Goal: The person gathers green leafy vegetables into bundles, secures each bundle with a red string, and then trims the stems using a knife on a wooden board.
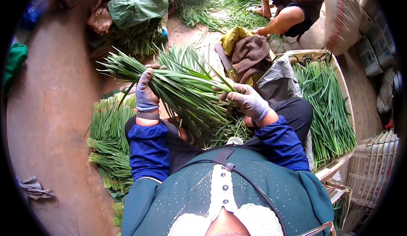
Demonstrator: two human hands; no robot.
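Teal top below; left hand raised, wrapped round green stalks; right hand angled inward, pinching stalks' right end.

Here's the bunch of long green leaves, thick, loose and narrow-bladed, slanting from upper left down to the right! Its left end bristles out past the gloved left hand that grips it, strands droop below its middle, and slim stalks at the right sit pinched in the gloved right hand.
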